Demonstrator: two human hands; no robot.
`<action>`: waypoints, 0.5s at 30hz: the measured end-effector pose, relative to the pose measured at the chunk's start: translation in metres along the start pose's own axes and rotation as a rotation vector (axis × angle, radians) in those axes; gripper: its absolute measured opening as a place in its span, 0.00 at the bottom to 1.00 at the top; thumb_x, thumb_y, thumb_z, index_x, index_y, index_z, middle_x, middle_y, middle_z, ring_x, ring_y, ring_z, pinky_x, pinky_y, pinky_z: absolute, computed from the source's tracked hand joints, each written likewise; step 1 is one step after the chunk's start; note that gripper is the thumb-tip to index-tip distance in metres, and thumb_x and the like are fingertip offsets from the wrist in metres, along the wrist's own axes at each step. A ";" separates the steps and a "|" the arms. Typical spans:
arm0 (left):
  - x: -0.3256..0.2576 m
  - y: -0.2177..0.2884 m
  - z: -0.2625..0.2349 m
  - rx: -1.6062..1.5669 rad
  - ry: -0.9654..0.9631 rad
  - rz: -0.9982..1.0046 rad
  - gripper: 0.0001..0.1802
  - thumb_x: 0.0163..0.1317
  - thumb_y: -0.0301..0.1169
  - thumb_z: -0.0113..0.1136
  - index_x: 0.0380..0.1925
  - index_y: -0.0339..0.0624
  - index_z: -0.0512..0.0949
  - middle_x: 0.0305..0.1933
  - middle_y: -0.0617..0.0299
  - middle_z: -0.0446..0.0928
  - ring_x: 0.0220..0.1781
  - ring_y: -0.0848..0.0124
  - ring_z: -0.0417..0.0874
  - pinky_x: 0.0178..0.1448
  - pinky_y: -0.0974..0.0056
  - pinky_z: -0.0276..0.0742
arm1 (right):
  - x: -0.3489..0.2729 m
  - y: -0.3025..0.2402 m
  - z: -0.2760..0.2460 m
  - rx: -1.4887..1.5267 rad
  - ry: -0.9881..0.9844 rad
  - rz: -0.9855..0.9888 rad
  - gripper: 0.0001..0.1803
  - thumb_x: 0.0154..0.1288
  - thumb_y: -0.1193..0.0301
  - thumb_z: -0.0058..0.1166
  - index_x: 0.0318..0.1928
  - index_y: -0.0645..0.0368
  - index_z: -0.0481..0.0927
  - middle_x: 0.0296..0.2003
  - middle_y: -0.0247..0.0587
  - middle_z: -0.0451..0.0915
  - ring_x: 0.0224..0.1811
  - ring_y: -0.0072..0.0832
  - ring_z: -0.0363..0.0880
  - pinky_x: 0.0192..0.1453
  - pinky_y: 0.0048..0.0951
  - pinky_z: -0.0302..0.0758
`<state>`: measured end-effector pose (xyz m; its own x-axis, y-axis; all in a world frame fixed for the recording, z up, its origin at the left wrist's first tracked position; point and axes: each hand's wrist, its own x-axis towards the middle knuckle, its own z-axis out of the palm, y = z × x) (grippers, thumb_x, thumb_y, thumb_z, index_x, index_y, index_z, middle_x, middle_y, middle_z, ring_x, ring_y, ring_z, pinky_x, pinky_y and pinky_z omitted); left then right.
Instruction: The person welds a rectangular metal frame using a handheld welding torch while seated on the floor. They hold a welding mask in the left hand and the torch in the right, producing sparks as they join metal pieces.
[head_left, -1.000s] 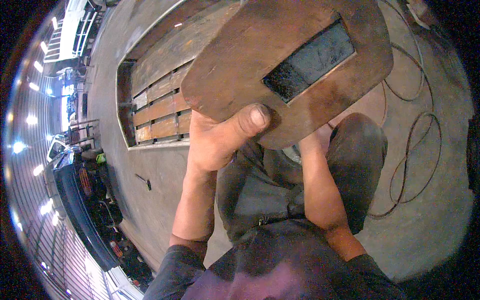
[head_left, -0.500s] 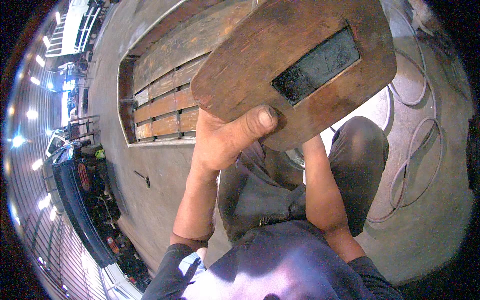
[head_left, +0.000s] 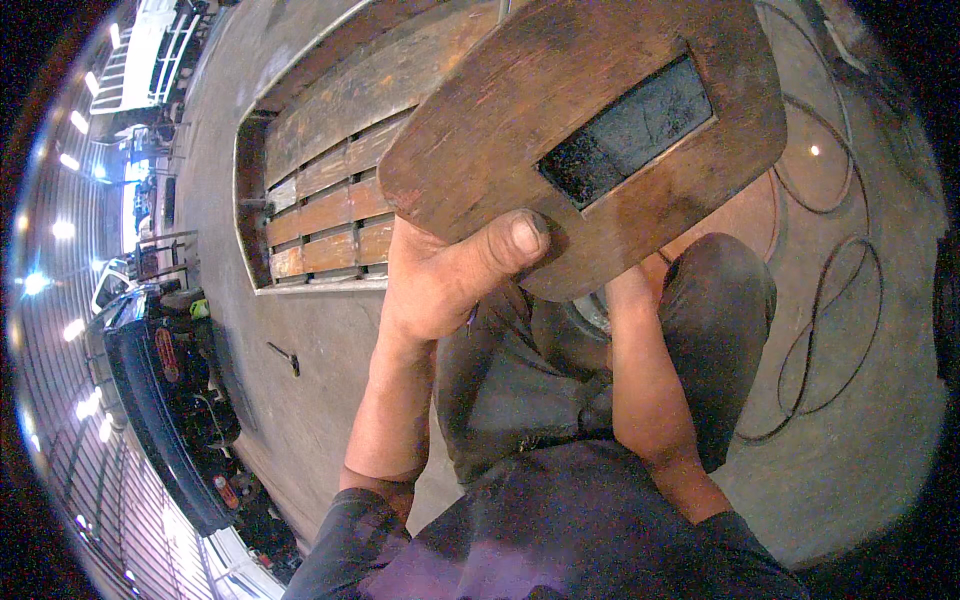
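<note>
Left hand (head_left: 440, 280) clamped on a brown shield (head_left: 450, 150), held up and tilted.
Thumb bears on the near face at the lower edge, fingers hidden behind; the angle seems chosen to put the dark window (head_left: 630, 130) in the line of sight. Right hand (head_left: 632, 288) is largely concealed behind the shield; its grip cannot be determined. Looped cable (head_left: 803, 412) appears to limit room at right; the shield's left edge overlaps a slatted wooden frame (head_left: 330, 220) beyond; at left, room appears greater, short of a dark vehicle (head_left: 148, 410).
</note>
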<state>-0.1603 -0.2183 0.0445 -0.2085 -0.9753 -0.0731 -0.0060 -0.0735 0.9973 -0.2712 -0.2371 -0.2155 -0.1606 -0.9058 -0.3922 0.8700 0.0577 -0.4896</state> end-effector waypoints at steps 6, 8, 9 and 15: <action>0.001 -0.001 0.001 -0.007 0.002 -0.005 0.33 0.52 0.36 0.77 0.55 0.35 0.74 0.49 0.59 0.80 0.52 0.66 0.79 0.57 0.61 0.75 | 0.001 -0.001 0.001 -0.003 0.001 0.003 0.25 0.72 0.49 0.42 0.53 0.57 0.72 0.39 0.43 0.78 0.37 0.35 0.80 0.39 0.38 0.79; 0.003 -0.002 0.000 -0.024 -0.032 -0.003 0.33 0.52 0.36 0.77 0.55 0.35 0.74 0.49 0.58 0.80 0.52 0.66 0.79 0.57 0.61 0.75 | 0.000 -0.001 0.001 -0.005 0.002 -0.002 0.25 0.72 0.49 0.42 0.53 0.57 0.72 0.39 0.42 0.78 0.37 0.35 0.80 0.39 0.37 0.79; 0.003 -0.001 0.001 -0.022 -0.027 -0.006 0.33 0.52 0.36 0.77 0.55 0.35 0.74 0.49 0.58 0.80 0.52 0.66 0.79 0.57 0.61 0.75 | 0.000 -0.001 0.001 -0.009 0.003 0.000 0.25 0.72 0.49 0.41 0.52 0.57 0.72 0.39 0.42 0.78 0.36 0.35 0.80 0.39 0.37 0.79; 0.001 -0.002 0.005 -0.023 -0.009 0.021 0.33 0.52 0.36 0.77 0.55 0.36 0.75 0.49 0.58 0.80 0.51 0.67 0.80 0.55 0.61 0.76 | -0.002 -0.002 0.002 -0.022 -0.002 -0.006 0.24 0.72 0.50 0.41 0.52 0.58 0.72 0.38 0.42 0.78 0.35 0.35 0.79 0.38 0.37 0.79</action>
<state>-0.1650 -0.2181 0.0426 -0.2176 -0.9746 -0.0524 0.0211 -0.0583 0.9981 -0.2718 -0.2368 -0.2119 -0.1646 -0.9070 -0.3876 0.8585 0.0618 -0.5091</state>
